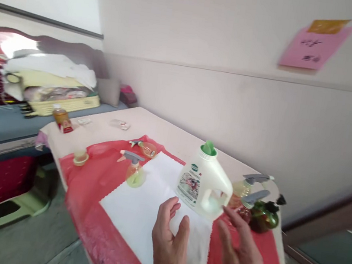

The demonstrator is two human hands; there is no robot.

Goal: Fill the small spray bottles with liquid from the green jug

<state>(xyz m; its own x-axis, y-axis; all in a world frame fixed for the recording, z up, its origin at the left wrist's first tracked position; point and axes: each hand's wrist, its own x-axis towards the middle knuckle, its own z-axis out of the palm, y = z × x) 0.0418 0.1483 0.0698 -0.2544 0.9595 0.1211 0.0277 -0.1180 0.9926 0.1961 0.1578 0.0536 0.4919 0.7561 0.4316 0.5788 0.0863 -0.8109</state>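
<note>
A white jug [204, 182] with a green cap and a side handle stands on a white cloth [150, 198] spread over a red sheet [93, 181]. My left hand [170, 240] hovers over the cloth just in front of the jug, fingers apart and holding nothing. My right hand [239, 254] is open too, its fingertips close to the jug's lower right side beside the handle. A small yellow-green spray bottle [134, 170] with a grey trigger stands at the cloth's far left edge. Another small spray bottle [144, 147] lies on its side behind it.
Several spray bottles [256, 202] cluster at the table's right end, near the wall. An amber bottle [62, 119] and a small cap-like cup [80, 157] sit toward the far left corner. A bed with piled bedding [51, 77] lies beyond. A pink note [312, 46] hangs on the wall.
</note>
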